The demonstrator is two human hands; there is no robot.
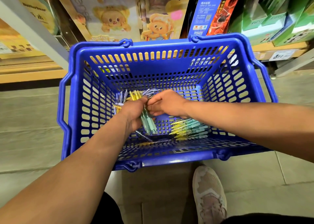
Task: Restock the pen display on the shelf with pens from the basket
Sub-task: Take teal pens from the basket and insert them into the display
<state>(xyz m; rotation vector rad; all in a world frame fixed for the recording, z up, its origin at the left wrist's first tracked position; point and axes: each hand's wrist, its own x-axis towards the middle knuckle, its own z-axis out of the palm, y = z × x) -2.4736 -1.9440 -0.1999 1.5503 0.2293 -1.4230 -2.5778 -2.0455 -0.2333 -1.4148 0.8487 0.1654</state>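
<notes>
Both hands reach down into the blue basket (220,87), forearms angling in from either side and meeting near its middle. Of the two, the left hand (134,115) is curled round a bundle of pens (149,123), teal ends pointing back toward the person, yellow and purple ends fanning away. With its wrist bent, the right hand (165,103) pinches the same bundle with curled fingers, just beside the left thumb. Some loose pens (190,129) lie on the basket's bottom by the near right corner, apart from the hands. Slotted walls rise all round, the top is open, and the handles (63,104) hang outside. The basket stands on the floor (25,121), its far rim near the shelf (34,74); a shoe (209,194) sits just behind the near rim.
</notes>
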